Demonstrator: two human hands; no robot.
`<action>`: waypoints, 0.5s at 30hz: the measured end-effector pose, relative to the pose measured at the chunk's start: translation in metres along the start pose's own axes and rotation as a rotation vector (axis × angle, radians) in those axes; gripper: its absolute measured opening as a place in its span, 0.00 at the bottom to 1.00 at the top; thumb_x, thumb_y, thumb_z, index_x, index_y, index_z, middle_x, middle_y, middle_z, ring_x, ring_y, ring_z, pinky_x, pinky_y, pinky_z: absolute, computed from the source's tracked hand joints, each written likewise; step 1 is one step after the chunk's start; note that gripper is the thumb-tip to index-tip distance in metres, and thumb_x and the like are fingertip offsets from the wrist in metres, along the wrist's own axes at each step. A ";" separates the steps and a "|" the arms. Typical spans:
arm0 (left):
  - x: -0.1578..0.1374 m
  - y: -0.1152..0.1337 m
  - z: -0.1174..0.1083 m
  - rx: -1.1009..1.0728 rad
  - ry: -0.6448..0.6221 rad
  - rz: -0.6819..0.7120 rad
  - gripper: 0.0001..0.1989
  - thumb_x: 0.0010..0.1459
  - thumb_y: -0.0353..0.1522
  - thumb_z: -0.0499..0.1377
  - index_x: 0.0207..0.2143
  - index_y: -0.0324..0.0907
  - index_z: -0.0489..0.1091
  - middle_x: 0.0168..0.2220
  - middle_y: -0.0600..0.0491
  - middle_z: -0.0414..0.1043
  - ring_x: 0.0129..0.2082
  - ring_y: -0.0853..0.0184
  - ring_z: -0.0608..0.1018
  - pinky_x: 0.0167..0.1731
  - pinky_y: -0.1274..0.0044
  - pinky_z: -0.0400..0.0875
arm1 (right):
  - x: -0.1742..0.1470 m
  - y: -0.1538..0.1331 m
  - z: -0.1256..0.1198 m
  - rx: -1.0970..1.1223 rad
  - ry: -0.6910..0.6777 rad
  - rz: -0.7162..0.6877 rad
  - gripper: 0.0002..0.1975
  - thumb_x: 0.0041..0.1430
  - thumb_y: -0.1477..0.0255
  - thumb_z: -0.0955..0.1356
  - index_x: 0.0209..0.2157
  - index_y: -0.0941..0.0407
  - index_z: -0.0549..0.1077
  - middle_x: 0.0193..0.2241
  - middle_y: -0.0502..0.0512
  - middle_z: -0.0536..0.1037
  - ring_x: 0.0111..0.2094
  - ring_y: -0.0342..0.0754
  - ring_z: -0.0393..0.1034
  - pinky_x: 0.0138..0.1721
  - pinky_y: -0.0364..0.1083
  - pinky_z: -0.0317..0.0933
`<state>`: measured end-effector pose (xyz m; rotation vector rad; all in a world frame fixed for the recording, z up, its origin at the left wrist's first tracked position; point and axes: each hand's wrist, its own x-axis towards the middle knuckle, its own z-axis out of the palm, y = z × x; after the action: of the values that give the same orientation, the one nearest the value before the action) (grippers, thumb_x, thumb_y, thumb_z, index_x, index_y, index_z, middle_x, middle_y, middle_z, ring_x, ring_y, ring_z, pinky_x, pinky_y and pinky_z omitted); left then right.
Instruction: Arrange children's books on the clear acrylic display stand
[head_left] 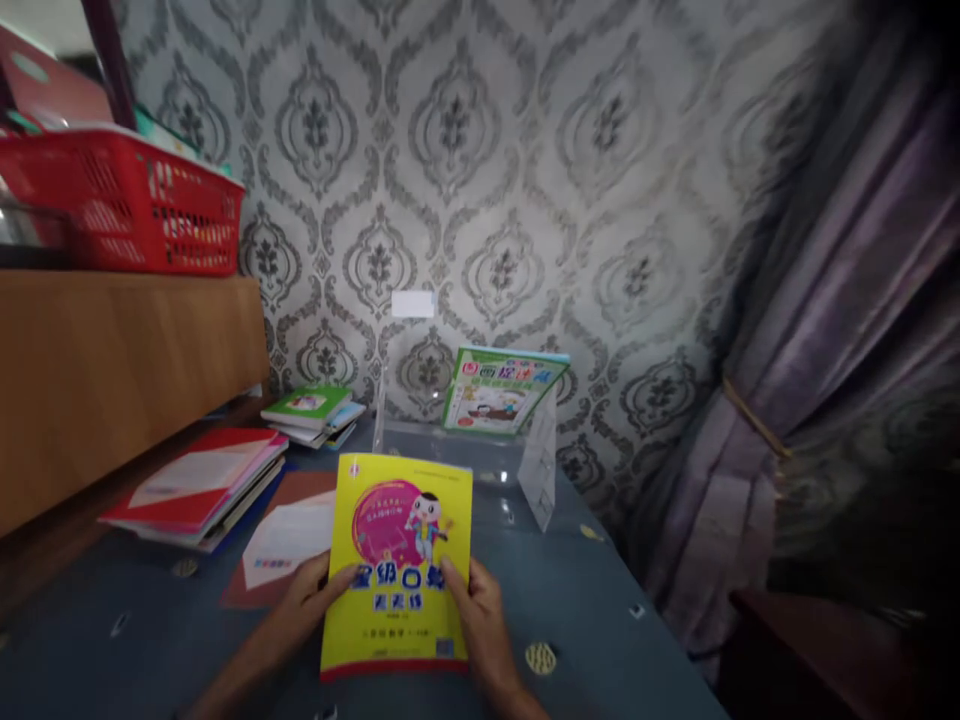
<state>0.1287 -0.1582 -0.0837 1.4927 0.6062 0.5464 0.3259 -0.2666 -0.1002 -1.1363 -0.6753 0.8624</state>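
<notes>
A yellow workbook (400, 610) with a cartoon child and a pink circle on its cover is held upright, its front facing me. My left hand (311, 588) grips its left edge, thumb on the cover. On the right edge my right hand (480, 610) does the same, thumb over the printed title; the fingers of both hands are mostly hidden behind the book. Beyond it stands a clear acrylic book stand (480, 465), with a green-bordered book (502, 392) leaning in its right part. Left of the workbook lies a brown folder (304, 490) with a white label.
A stack topped by a red folder (195, 475) lies at the left, with a smaller pile under a green book (307, 402) behind it. A red basket (180, 205) sits on a wooden cabinet (127, 370). A tied curtain (720, 510) hangs at the right beyond the table edge.
</notes>
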 end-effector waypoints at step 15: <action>0.025 0.065 -0.033 0.347 -0.077 0.109 0.24 0.56 0.54 0.59 0.40 0.44 0.77 0.40 0.48 0.79 0.40 0.57 0.78 0.39 0.72 0.73 | 0.050 -0.086 -0.015 -0.388 -0.355 -0.251 0.25 0.54 0.46 0.70 0.34 0.56 0.79 0.29 0.54 0.82 0.28 0.48 0.74 0.27 0.43 0.65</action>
<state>0.1272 -0.1157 -0.0190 1.8745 0.5820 0.4806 0.3842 -0.2463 -0.0212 -1.2168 -1.2933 0.7404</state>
